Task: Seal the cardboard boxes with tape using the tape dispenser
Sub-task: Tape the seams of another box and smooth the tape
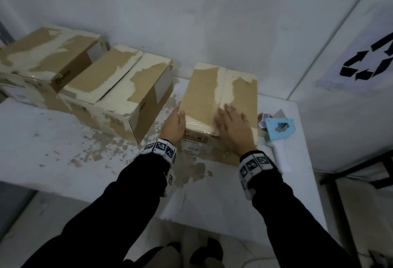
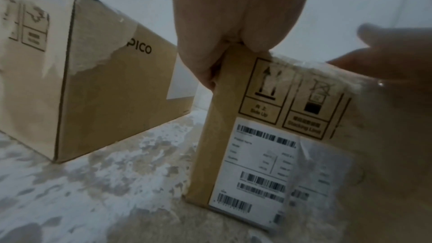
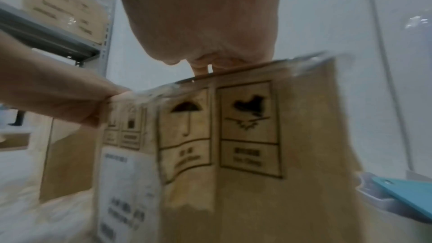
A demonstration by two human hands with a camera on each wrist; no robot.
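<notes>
A packing or storage room, by the look of it: worn cardboard boxes (image 1: pixel 119 89) sit at ten o'clock on a scuffed white table (image 1: pixel 53 157), a recycling sign (image 1: pixel 365 63) hangs at two o'clock, and grey metal shelving (image 3: pixel 53 38) holds another carton.

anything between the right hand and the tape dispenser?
Nothing visible. The right hand lies flat on the box; the tape dispenser lies on the table just right of that box, with bare table between.
</notes>
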